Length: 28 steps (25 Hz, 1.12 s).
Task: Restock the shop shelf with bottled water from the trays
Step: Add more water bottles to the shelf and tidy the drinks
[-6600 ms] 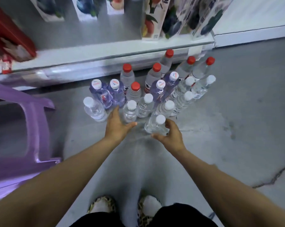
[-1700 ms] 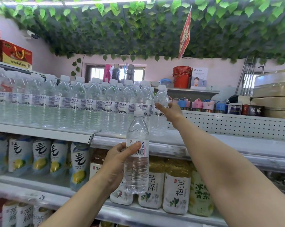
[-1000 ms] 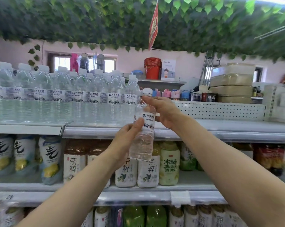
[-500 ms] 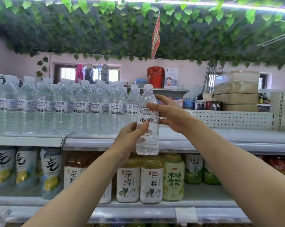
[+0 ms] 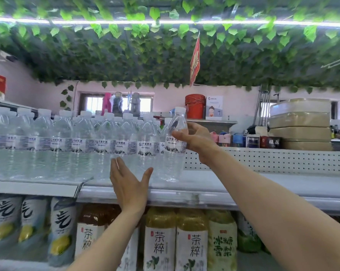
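So the right hand (image 5: 192,140) has the bottle (image 5: 174,153) by its upper part, thumb across the front just above the label and the other fingers wrapped behind, a proper full grip. The bottle sits at the right end of the row (image 5: 71,145) of water bottles, just beside the last one, maybe touching, can't really tell through all that clear plastic. It leans a bit, cap tipped to the right, and its base is down at the shelf (image 5: 263,184) surface, though I can't say if it's fully resting there or a hair above. The left hand (image 5: 129,184) is wide open and holds nothing, fingers straight and pointing up, thumb spread out to the right. It hangs in front of the shelf's front lip (image 5: 184,198), lower centre of the frame, with its fingertips overlapping the bottoms of the row bottles; whether it touches them I can't tell. Room-wise: the row fills the shelf from the left edge of the frame right up to the held bottle, while to the right of it the shelf top shows bare grey all the way to the right edge, backed by a white pegboard (image 5: 263,159). Under the lip there's a lower shelf packed with tea bottles (image 5: 160,241) standing shoulder to shoulder. Overhead, fake leaves (image 5: 165,55) cover the ceiling, well above the caps.
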Available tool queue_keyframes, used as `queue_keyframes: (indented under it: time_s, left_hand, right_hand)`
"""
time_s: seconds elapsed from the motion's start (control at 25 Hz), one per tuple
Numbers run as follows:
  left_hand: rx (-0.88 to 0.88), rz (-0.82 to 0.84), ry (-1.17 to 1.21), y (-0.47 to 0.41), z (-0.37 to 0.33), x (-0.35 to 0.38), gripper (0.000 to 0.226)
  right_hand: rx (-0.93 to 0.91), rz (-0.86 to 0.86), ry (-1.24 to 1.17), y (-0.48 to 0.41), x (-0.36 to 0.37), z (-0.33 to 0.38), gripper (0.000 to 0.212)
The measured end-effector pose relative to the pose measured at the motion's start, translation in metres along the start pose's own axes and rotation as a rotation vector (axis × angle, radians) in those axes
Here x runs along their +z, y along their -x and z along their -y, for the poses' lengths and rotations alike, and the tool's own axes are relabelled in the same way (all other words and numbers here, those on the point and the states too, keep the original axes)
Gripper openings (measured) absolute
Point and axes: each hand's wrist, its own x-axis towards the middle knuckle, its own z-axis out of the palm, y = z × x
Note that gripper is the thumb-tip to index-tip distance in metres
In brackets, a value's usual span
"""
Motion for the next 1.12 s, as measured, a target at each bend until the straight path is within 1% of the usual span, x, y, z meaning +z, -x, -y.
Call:
queue_keyframes:
  time_s: [0.12,0.28,0.48,0.68,0.84,0.96,1.04,1.12]
  left_hand:
    - [0.003,-0.02,-0.071,0.0,0.003,0.005,0.114]
    - [0.024,-0.062,-0.13,0.003,0.005,0.01,0.113]
    - [0.029,-0.081,-0.163,0.002,0.008,0.013,0.112]
    - [0.028,-0.073,-0.178,0.002,0.007,0.013,0.112]
    - [0.013,-0.04,-0.174,0.004,0.004,0.008,0.111]
    - [-0.018,0.009,-0.134,0.002,-0.001,0.003,0.111]
    - [-0.037,0.072,-0.089,0.0,-0.005,-0.006,0.11]
    - [-0.052,0.122,-0.081,0.0,-0.01,-0.016,0.107]
  right_hand:
    - [0.01,-0.007,-0.007,-0.011,0.007,-0.017,0.064]
    - [0.035,0.023,0.004,-0.017,0.014,-0.028,0.063]
    - [0.045,0.109,0.037,-0.023,0.016,-0.028,0.049]
    - [0.071,0.155,0.034,-0.026,0.014,-0.032,0.055]
    - [0.045,0.1,0.075,-0.02,0.018,-0.035,0.057]
    - [0.042,0.05,0.193,-0.008,0.022,-0.031,0.054]
    - [0.05,0.013,0.405,0.008,0.023,-0.022,0.054]
    - [0.011,-0.031,0.649,0.027,0.018,-0.014,0.052]
